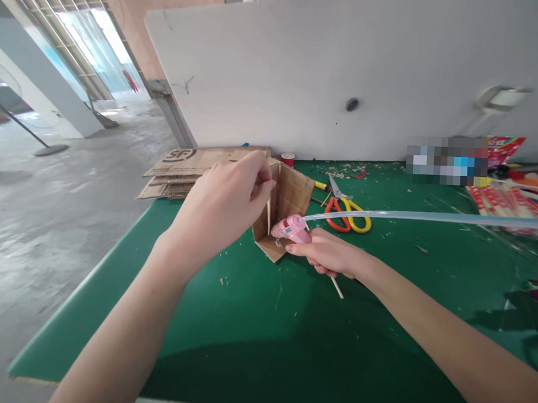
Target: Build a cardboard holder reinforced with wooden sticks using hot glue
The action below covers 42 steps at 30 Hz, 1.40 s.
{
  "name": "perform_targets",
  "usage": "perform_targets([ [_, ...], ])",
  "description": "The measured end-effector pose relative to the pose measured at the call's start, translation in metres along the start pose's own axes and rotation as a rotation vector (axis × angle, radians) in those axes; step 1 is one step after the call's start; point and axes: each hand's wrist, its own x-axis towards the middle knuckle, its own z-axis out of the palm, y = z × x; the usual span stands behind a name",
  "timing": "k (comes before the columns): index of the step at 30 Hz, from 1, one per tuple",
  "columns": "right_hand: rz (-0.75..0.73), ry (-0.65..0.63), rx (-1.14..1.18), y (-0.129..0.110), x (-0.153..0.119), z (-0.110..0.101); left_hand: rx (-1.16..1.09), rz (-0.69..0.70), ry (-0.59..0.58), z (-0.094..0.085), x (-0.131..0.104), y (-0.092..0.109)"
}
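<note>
My left hand (233, 197) pinches the top of a thin wooden stick (269, 218), which stands upright inside a folded cardboard piece (293, 193). My right hand (327, 251) is wrapped round a small pink glue gun (294, 227), its nozzle close to the stick's lower end. From the back of the gun a long translucent glue stick runs off to the right. Another wooden stick (338, 287) pokes out below my right hand; whether the fingers hold it is hidden.
Scissors (349, 216) with red and yellow handles lie right of the cardboard. Flattened cardboard (163, 170) is stacked behind my left hand. A red spool (287, 159) stands near the white panel (278, 77). Packaged items (510, 200) lie at the right on the green table (227, 342).
</note>
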Motion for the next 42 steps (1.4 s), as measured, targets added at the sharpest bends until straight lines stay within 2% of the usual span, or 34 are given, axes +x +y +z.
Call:
perform_targets([
  [10, -0.002, 0.01, 0.127, 0.0, -0.002, 0.002, -0.006, 0.001, 0.007, -0.001, -0.001, 0.0],
  [20, 0.004, 0.03, 0.171, -0.016, -0.012, 0.002, -0.011, 0.002, 0.017, -0.003, 0.0, 0.0],
  [31, -0.053, 0.029, 0.119, 0.002, 0.005, 0.006, -0.031, 0.003, 0.028, -0.004, -0.001, 0.0],
  [42, -0.071, 0.031, 0.17, 0.0, -0.004, 0.006, -0.039, -0.012, 0.021, -0.003, 0.0, -0.002],
])
